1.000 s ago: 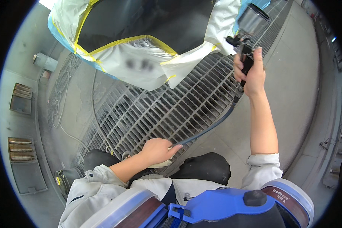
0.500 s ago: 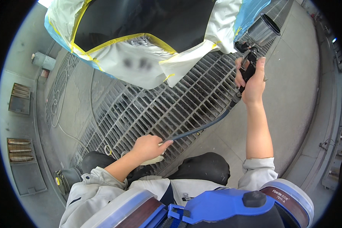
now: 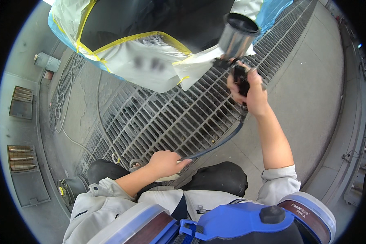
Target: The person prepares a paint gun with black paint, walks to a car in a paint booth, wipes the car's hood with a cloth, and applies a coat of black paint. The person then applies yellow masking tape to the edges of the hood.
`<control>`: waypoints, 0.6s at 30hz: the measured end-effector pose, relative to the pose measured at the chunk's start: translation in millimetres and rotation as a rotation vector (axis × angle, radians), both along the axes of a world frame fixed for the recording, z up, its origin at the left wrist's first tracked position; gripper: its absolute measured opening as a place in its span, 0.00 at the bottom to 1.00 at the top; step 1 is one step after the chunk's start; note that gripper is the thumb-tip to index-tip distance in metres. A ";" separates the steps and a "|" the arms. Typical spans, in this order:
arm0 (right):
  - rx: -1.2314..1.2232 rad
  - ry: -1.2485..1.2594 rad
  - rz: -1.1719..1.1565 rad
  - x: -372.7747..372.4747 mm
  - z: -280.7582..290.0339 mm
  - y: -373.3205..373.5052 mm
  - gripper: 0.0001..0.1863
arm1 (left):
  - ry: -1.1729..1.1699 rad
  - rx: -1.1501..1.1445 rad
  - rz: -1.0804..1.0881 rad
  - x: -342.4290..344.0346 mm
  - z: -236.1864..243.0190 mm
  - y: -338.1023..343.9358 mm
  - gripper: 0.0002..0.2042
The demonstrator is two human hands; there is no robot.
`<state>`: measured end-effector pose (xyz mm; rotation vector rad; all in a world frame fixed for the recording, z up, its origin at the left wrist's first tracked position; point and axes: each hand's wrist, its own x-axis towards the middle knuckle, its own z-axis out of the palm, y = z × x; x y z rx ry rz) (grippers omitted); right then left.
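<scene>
My right hand [image 3: 252, 89] is wrapped round a black spray gun [image 3: 240, 81], its fingers partly blurred. On the gun sits a dark-rimmed, see-through cup [image 3: 238, 38], close to the right edge of a glossy black panel [image 3: 158, 24]. White masking sheet [image 3: 130, 65], edged with yellow tape, surrounds the panel and bears dark smudges. A blue-grey air hose [image 3: 215, 144] runs from the gun's handle down to my left hand [image 3: 164, 163], which is closed round it in front of my knees. Something pale, partly hidden, shows under that hand.
A floor grating [image 3: 158, 118] crosses below the panel, with bare concrete [image 3: 309, 93] to the right. Another thin hose [image 3: 61, 118] loops over the left floor. By the left wall stand a pale bucket [image 3: 46, 62] and framed wall vents [image 3: 22, 158]. My respirator [image 3: 248, 219] fills the bottom.
My right hand has swung the spray gun leftward and nearer the panel's right edge, its cup now more upright. The hose has followed; my left hand has shifted slightly right.
</scene>
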<state>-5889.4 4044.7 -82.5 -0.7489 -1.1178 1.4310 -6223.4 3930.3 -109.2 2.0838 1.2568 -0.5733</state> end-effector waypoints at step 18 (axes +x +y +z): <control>-0.131 0.141 -0.807 78.6 -2.4 9.0 0.37 | -0.050 0.149 0.086 9.0 -5.1 24.6 0.33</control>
